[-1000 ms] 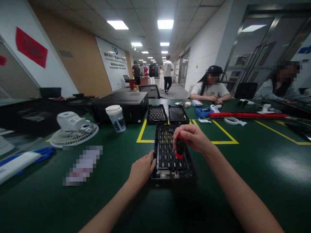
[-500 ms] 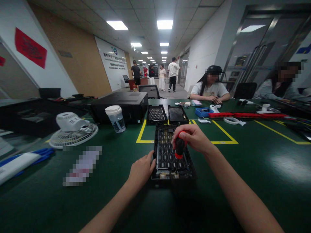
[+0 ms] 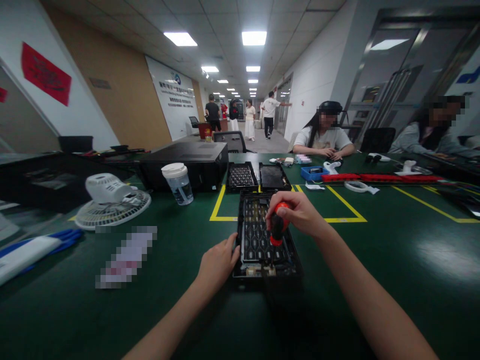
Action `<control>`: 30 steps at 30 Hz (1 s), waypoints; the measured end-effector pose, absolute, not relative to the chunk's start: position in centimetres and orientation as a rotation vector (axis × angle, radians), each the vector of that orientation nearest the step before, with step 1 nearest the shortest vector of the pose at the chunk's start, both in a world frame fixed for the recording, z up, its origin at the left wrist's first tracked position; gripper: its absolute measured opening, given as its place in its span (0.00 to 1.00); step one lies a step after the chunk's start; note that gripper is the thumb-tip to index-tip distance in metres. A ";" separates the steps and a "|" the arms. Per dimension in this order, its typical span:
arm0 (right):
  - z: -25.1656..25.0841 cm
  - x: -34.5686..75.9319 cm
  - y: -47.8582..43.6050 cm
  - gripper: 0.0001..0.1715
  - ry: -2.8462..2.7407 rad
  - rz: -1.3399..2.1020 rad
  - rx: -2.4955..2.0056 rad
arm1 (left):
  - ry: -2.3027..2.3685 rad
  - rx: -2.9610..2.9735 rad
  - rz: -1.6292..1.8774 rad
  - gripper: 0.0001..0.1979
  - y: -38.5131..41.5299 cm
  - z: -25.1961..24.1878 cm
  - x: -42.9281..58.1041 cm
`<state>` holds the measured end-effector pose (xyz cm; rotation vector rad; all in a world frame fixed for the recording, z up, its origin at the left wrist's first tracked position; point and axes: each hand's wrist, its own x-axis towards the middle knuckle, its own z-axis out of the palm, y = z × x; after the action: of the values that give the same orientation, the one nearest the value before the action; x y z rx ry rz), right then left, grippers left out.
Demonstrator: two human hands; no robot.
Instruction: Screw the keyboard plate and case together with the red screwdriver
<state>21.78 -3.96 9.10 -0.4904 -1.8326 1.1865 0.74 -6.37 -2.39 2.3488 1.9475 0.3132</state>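
A black rectangular case (image 3: pixel 249 245) with rows of dark oval cells inside lies on the green table (image 3: pixel 180 310), straight ahead. My left hand (image 3: pixel 219 257) rests against the case's left edge, its fingertips on the rim. Above the case's right half, my right hand (image 3: pixel 294 212) is wrapped round a red and black screwdriver (image 3: pixel 278 225). The tool points down, its tip near the pale parts at the near end of the case. Two similar black trays, one with a dimpled surface (image 3: pixel 242 176) and one flatter (image 3: pixel 275 176), lie just beyond.
A lidded cup (image 3: pixel 179 185), a white fan (image 3: pixel 108 190) and a black computer case (image 3: pixel 187 155) stand to the left. To the right are a blue tray (image 3: pixel 314 173), a tape roll (image 3: pixel 356 186) and a red strip (image 3: pixel 378 178). Two people sit across the table.
Both hands, the screwdriver and the case have hardly moved. In the background, a person in a white shirt now has an arm stretched out to the right.
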 end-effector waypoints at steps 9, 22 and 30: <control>8.9 21.7 -4.0 0.15 -1.804 1.168 -0.560 | 1.939 2.361 0.323 0.21 -6.5 -2.3 0.7; 7.9 21.6 -3.8 0.21 -1.841 0.923 -0.649 | 1.969 2.348 0.284 0.21 -6.5 -2.1 0.9; 7.8 20.5 -4.1 0.19 -1.831 0.607 -0.692 | 1.972 2.363 0.285 0.20 -6.4 -2.3 0.8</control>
<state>20.51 -4.09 7.77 -0.6923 -1.8306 0.6066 0.78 -6.41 -2.34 2.3626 1.9723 0.2845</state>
